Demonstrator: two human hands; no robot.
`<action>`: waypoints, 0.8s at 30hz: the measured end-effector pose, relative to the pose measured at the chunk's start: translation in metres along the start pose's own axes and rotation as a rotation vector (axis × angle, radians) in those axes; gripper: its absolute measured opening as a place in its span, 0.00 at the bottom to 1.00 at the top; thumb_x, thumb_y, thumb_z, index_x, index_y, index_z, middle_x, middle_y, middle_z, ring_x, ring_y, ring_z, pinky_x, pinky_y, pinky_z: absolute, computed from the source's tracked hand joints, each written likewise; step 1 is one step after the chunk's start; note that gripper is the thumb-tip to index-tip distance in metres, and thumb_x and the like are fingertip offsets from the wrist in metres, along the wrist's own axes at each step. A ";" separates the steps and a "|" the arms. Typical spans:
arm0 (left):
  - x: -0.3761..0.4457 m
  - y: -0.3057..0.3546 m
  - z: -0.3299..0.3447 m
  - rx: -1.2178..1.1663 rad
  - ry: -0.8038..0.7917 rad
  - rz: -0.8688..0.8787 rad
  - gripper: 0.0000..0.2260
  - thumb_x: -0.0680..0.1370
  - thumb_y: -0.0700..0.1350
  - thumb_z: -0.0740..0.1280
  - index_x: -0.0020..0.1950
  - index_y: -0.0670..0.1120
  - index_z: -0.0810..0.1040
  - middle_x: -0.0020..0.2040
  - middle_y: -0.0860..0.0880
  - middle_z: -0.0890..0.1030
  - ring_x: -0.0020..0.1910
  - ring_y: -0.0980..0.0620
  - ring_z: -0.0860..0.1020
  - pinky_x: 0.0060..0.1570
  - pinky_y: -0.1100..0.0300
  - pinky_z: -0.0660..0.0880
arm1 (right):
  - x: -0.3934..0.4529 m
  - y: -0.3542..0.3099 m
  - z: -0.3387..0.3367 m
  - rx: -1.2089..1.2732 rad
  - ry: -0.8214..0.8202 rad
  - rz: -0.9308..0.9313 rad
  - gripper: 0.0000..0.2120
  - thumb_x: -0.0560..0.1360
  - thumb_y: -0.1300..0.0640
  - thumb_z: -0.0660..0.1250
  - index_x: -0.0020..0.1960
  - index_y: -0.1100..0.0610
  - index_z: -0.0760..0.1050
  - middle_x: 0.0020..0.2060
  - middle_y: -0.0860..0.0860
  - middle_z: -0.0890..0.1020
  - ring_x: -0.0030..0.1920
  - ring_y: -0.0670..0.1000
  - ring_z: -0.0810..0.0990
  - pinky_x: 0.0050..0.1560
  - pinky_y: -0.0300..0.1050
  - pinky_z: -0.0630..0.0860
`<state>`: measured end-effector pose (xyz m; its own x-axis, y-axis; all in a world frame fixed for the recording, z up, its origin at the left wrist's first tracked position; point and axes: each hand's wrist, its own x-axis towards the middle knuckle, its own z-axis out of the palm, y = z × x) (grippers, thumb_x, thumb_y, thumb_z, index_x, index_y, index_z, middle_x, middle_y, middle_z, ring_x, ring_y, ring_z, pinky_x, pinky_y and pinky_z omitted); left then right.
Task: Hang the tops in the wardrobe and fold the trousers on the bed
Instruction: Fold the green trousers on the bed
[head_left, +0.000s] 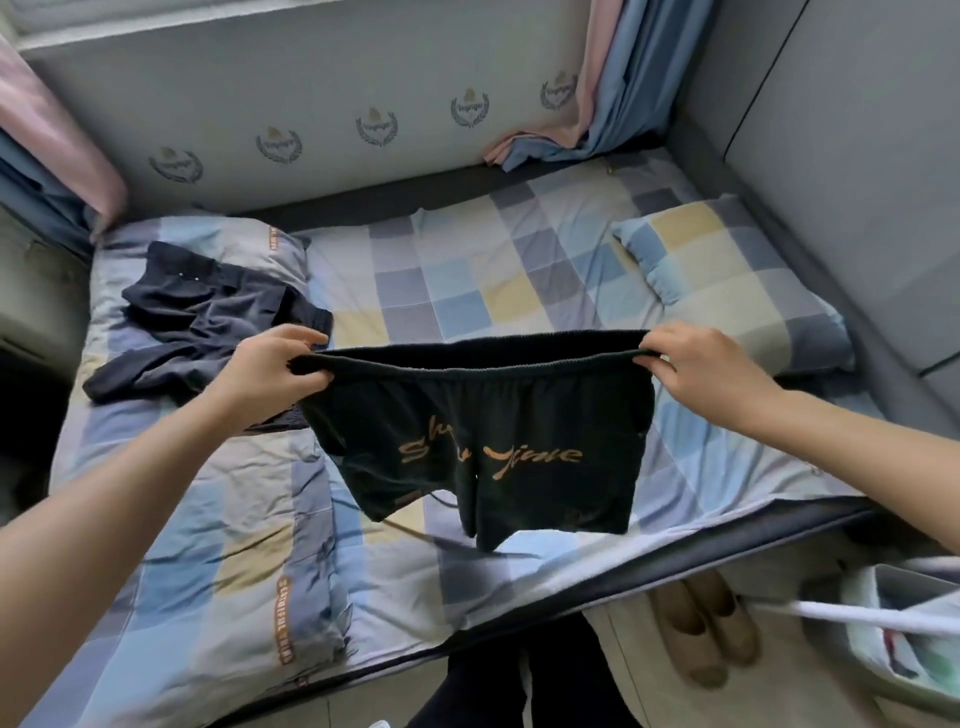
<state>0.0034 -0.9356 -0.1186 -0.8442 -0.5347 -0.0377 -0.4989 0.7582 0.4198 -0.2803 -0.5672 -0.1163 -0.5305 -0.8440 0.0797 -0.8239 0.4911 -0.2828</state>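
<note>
A: Where are the black shorts (483, 431)?
B: Centre frame, hanging above the bed (467, 270).
A: Finger state?
B: Left hand (270, 371) and right hand (701, 371) each pinch a waistband end, fingers curled.
A: Upper left?
B: A dark garment (208, 322), lying crumpled.

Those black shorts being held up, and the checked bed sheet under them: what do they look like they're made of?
The black shorts look like soft matte knit, perhaps cotton jersey: ribbed elastic waistband, limp drape, printed orange lettering. The checked bed sheet looks like thin woven cotton, matte and finely creased. Neither fibre is certain.
</note>
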 end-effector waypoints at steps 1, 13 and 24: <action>0.000 0.005 0.002 -0.149 -0.019 -0.094 0.07 0.74 0.40 0.73 0.51 0.41 0.84 0.49 0.46 0.83 0.48 0.46 0.81 0.46 0.63 0.76 | 0.005 0.002 -0.002 0.153 -0.024 0.068 0.04 0.77 0.59 0.66 0.48 0.59 0.79 0.37 0.52 0.80 0.36 0.52 0.77 0.37 0.44 0.69; -0.045 0.028 0.071 -0.331 -0.357 -0.433 0.33 0.69 0.44 0.79 0.63 0.52 0.61 0.54 0.46 0.75 0.50 0.47 0.77 0.47 0.56 0.75 | 0.009 0.065 0.019 0.809 -0.485 0.309 0.08 0.81 0.61 0.59 0.59 0.57 0.63 0.39 0.62 0.77 0.38 0.53 0.74 0.40 0.46 0.72; -0.085 0.038 0.068 -0.685 -0.745 -0.648 0.30 0.62 0.54 0.80 0.57 0.39 0.79 0.53 0.42 0.84 0.54 0.45 0.83 0.52 0.54 0.76 | 0.030 0.092 0.004 0.675 -0.850 0.261 0.08 0.79 0.51 0.63 0.57 0.46 0.77 0.50 0.47 0.83 0.49 0.42 0.82 0.49 0.34 0.76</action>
<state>0.0422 -0.8358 -0.1613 -0.4931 -0.2247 -0.8405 -0.8558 -0.0484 0.5150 -0.3706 -0.5482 -0.1439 -0.1495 -0.7321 -0.6645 -0.2925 0.6748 -0.6776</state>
